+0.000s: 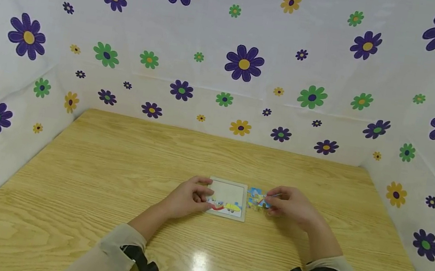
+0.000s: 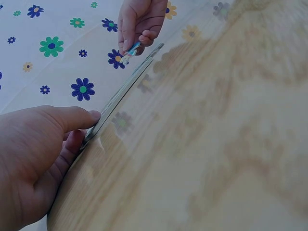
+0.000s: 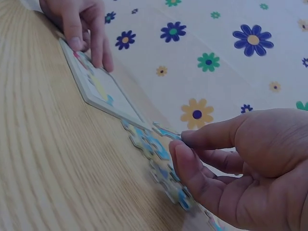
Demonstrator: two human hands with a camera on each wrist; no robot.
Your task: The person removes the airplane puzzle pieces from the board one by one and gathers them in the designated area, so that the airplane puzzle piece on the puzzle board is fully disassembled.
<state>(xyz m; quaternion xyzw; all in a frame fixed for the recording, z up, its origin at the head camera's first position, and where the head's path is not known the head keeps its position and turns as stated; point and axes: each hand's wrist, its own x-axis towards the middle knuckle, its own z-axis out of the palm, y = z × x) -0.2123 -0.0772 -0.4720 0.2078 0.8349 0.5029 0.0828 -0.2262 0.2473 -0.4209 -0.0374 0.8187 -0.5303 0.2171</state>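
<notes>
My left hand [image 1: 187,199] holds the left side of a white-rimmed jigsaw puzzle tray [image 1: 224,217], its thumb on the rim in the left wrist view. Along the near part of the tray lies a fitted strip of picture with a yellow shape [image 1: 233,207] and a red one; the rest of its bed is pale. Just right of the tray, my right hand [image 1: 291,206] pinches a puzzle piece [image 3: 166,133] between thumb and forefinger, raised above the loose pieces. Those loose blue and yellow puzzle pieces [image 3: 144,142] lie close together beside the tray, partly hidden by the right hand.
The wooden table [image 1: 122,149] extends around the tray. White cloth walls [image 1: 200,25] with printed flowers stand at the back and both sides. Black straps [image 1: 141,262] hang from both wrists.
</notes>
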